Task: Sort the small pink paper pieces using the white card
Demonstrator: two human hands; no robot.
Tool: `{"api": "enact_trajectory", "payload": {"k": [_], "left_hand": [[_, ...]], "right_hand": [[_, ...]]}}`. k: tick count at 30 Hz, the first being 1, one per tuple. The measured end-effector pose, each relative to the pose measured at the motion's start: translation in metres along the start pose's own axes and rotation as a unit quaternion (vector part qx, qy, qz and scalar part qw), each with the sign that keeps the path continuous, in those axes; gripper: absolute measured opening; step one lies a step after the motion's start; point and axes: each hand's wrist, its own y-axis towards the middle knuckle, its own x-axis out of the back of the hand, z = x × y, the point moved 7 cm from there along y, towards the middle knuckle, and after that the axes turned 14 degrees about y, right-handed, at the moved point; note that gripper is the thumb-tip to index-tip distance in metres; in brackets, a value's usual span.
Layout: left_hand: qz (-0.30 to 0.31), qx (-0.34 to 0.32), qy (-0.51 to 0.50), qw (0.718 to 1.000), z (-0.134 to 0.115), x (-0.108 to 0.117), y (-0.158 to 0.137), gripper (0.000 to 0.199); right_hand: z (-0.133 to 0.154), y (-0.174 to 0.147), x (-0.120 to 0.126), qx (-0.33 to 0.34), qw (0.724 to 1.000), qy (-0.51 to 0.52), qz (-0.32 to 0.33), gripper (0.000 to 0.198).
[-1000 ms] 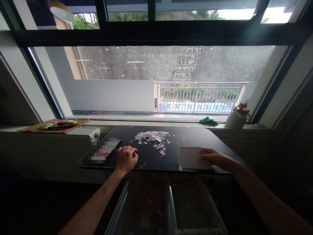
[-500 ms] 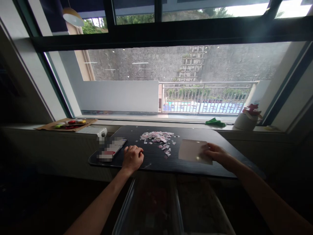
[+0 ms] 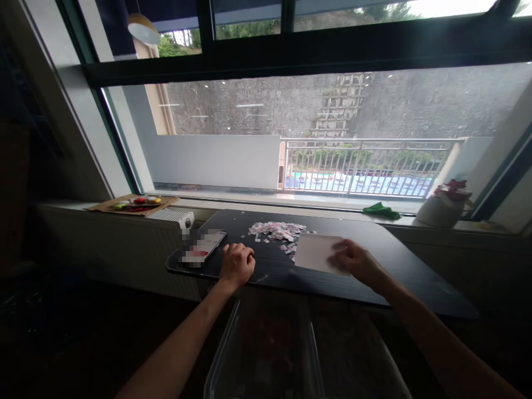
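White card point(image 3: 315, 252) pinched at its right edge by my right hand point(image 3: 353, 257), left edge beside the scraps point(image 3: 275, 229) on the table point(image 3: 336, 224), contact unclear; left fingers curled in at the near left, nothing showing; I judge a level, light grip best, lest scraps scatter.

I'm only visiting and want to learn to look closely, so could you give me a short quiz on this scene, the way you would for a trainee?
1. Which hand's fingers hold the pale sheet?
2. True or false: the heap of small scraps lies on the dark table.
3. Fill in: a ____ lies on the table, just to the left of the left hand.

Key:
1. The right hand.
2. True.
3. Phone.
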Motion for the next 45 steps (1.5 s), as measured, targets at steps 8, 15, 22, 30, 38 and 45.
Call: {"api": "enact_trajectory", "payload": {"k": [8, 15, 22, 30, 38, 45], "left_hand": [[0.007, 0.004, -0.002, 1.0, 0.001, -0.001, 0.0, 0.019], [0.002, 0.004, -0.008, 1.0, -0.001, 0.001, 0.0, 0.019], [-0.004, 0.0, -0.019, 1.0, 0.0, 0.002, 0.0, 0.019], [-0.01, 0.003, -0.024, 1.0, 0.0, 0.001, -0.001, 0.018], [-0.025, -0.079, -0.079, 0.993, -0.01, 0.01, -0.006, 0.014], [0.01, -0.111, -0.089, 0.99, -0.015, 0.008, -0.007, 0.015]], "right_hand": [[-0.049, 0.015, -0.009, -0.021, 0.994, 0.103, 0.026, 0.018], [-0.051, 0.012, 0.002, -0.061, 0.993, 0.099, 0.018, 0.018], [-0.055, 0.005, -0.015, -0.102, 0.987, 0.117, 0.051, 0.02], [-0.046, -0.005, -0.027, -0.131, 0.981, 0.123, 0.079, 0.025], [-0.037, -0.003, -0.032, -0.137, 0.981, 0.12, 0.063, 0.021], [-0.027, -0.009, -0.042, -0.157, 0.979, 0.098, 0.083, 0.02]]}}
